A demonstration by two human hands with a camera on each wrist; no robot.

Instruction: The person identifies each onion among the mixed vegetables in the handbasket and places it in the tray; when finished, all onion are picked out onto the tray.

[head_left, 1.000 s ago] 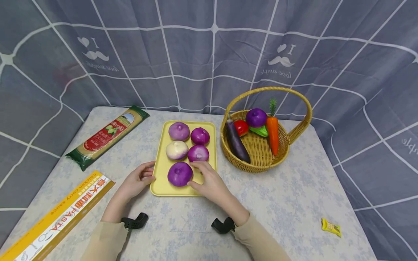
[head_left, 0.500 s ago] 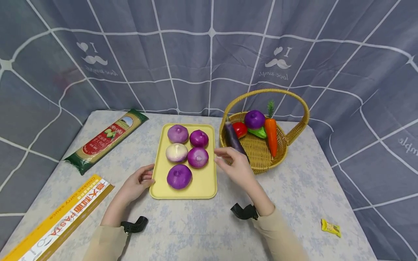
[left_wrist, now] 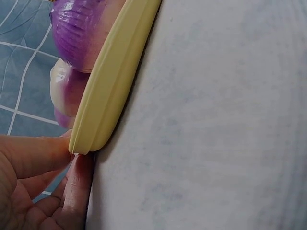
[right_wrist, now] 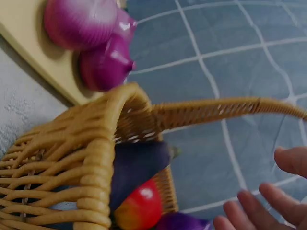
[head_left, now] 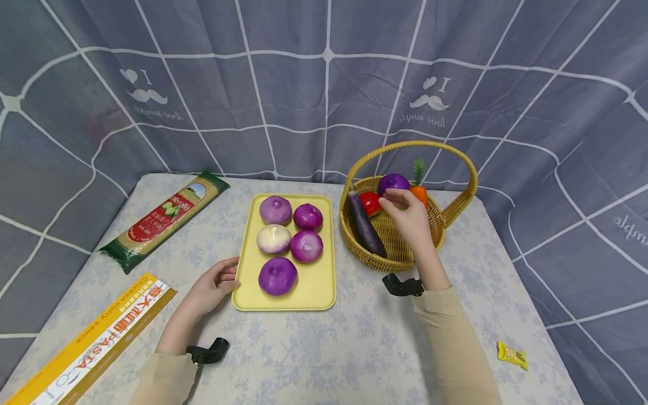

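Note:
My left hand point(head_left: 208, 288) holds the left edge of a yellow tray point(head_left: 318, 288); in the left wrist view its thumb lies at the rim, with fingers at the edge below. On the tray sit several onions, among them a dark purple onion point(head_left: 278, 276) in front and a whitish one point(head_left: 273, 239). My right hand point(head_left: 414, 225) hovers over a wicker basket point(head_left: 365, 260), fingers spread and holding nothing, fingertips close to a purple onion point(head_left: 393, 181). The basket also contains an eggplant point(head_left: 367, 228), a red tomato point(head_left: 370, 203) and a carrot point(head_left: 419, 194), partly hidden by the hand.
At the left lie a green-ended pasta bag point(head_left: 164, 220) and a long yellow pasta box point(head_left: 93, 343). A small yellow packet point(head_left: 512, 355) is at the right. The basket's tall handle point(head_left: 412, 144) arches above its contents. A grey checked curtain point(head_left: 283, 90) surrounds the table.
My right hand has moved from the front onion on the tray, rightward and then away, to above the basket. The left hand has stayed at the tray's edge.

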